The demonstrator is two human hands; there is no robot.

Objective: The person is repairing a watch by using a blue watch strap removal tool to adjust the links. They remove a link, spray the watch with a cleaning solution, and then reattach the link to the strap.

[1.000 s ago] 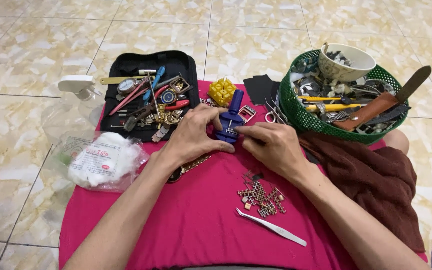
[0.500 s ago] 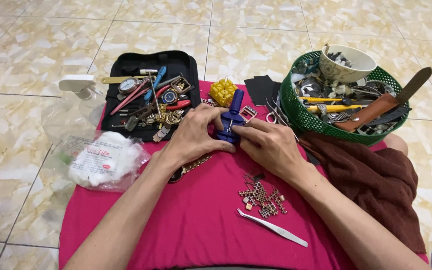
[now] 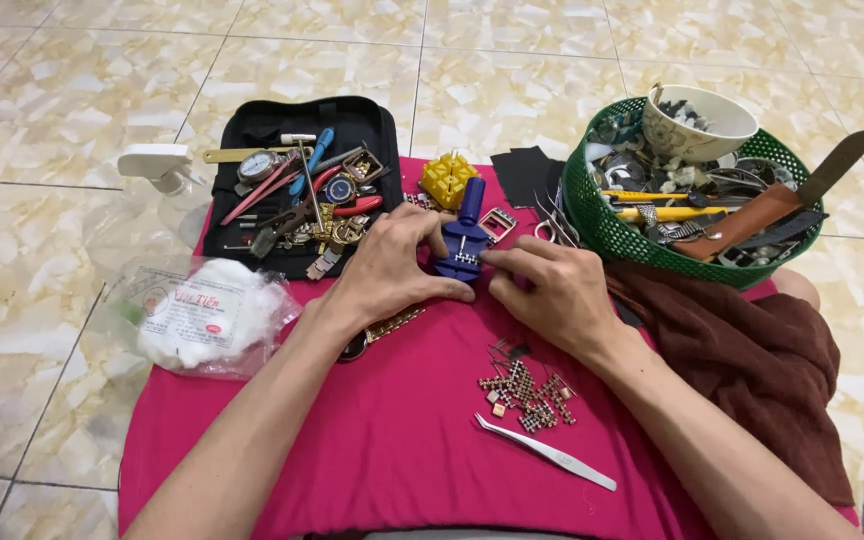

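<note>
Both hands meet at a blue watch-link remover tool (image 3: 464, 232) standing on the pink cloth (image 3: 392, 430). My left hand (image 3: 392, 265) grips its base from the left, fingers curled around it. From the right, my right hand (image 3: 547, 285) pinches a metal band piece lying in the tool's slot. A gold-toned watch band (image 3: 387, 328) trails out from under my left wrist. Loose metal links (image 3: 524, 385) lie in a small heap below my right hand, with steel tweezers (image 3: 544, 452) nearer me.
A black tool case (image 3: 252, 128) with pliers, screwdrivers and a watch lies at the back left. A green basket (image 3: 602, 228) with tools and a bowl sits back right. A cotton bag (image 3: 197, 312), yellow block (image 3: 448, 178) and brown cloth (image 3: 742, 340) are nearby.
My right hand has shifted slightly left toward the blue tool, fingertips now on the band piece in it. The left hand stays in place on the tool.
</note>
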